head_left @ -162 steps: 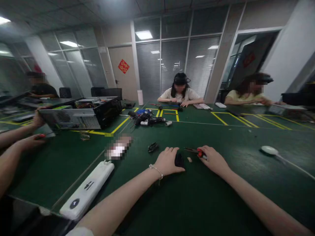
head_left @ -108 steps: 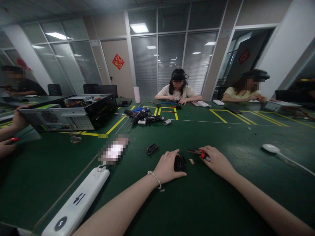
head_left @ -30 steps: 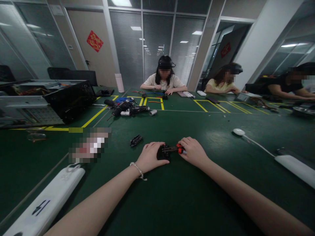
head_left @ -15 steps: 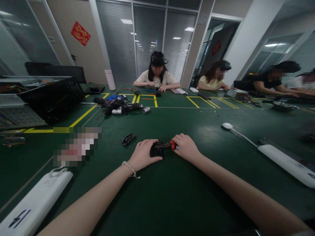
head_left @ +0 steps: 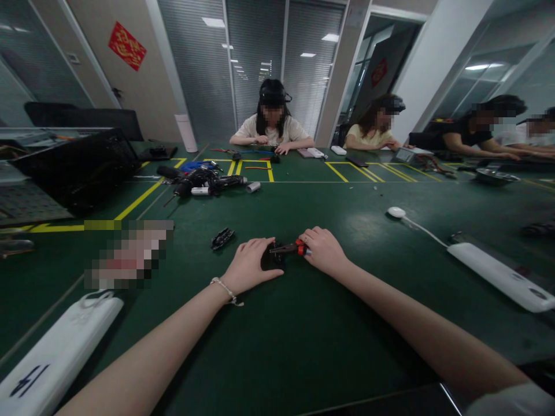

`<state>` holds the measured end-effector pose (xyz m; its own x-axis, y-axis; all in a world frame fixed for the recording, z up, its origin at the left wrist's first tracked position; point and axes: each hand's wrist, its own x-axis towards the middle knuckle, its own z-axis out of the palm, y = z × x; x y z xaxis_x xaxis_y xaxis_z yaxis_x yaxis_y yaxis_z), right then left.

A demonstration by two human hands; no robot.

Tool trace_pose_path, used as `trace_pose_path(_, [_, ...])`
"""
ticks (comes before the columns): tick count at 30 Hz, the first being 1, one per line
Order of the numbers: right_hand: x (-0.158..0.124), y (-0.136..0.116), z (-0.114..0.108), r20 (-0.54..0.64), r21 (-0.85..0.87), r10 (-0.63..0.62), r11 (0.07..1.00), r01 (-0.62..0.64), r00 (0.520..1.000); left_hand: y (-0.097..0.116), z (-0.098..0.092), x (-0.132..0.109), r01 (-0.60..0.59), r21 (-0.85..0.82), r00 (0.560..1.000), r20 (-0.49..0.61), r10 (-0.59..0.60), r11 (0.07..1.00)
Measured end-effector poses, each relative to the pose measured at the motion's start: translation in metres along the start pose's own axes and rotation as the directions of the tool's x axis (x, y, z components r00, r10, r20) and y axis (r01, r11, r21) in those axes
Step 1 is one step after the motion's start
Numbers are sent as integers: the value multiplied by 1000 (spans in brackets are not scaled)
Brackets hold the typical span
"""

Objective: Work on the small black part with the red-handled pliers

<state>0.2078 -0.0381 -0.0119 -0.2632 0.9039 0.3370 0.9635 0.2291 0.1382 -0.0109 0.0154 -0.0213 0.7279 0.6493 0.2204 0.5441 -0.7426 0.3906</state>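
Note:
My left hand [head_left: 250, 264] is closed around the left side of a small black part [head_left: 272, 262] on the green table, thumb at its near edge. Its kind is too dark to make out. In my right hand [head_left: 323, 249] are long-nose pliers [head_left: 286, 248] with red handles, the fingers wrapped round the grips. The plier jaws point left and lie over the black part; whether they pinch anything cannot be seen. Just beyond my left hand lies another small black part [head_left: 222, 238] with an uneven, open surface.
Dark tools and blue cables [head_left: 202, 176] lie in a pile farther back. A black computer case [head_left: 82, 167] stands at the left. White power banks with cords flank my arms, one at left [head_left: 65, 346], one at right [head_left: 498, 277]. Several people sit across the table.
The whole view has shifted slightly, with things appearing a little higher and farther left. Both hands keep their hold, and the pliers stay over the black part.

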Motion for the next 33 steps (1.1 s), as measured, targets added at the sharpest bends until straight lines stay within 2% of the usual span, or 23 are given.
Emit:
trace_pose_path(12, [0, 0, -3, 5, 1, -23, 1000, 23, 1000, 5, -4, 0, 21, -42, 1000, -1, -21, 999])
trace_pose_path(26, [4, 3, 3, 25, 49, -42, 998, 40, 999, 5, -5, 0, 15, -58, 1000, 9, -14, 998])
trace_pose_path(33, [3, 4, 1, -7, 16, -72, 997, 72, 997, 4, -4, 1, 15, -62, 1000, 3, -15, 998])
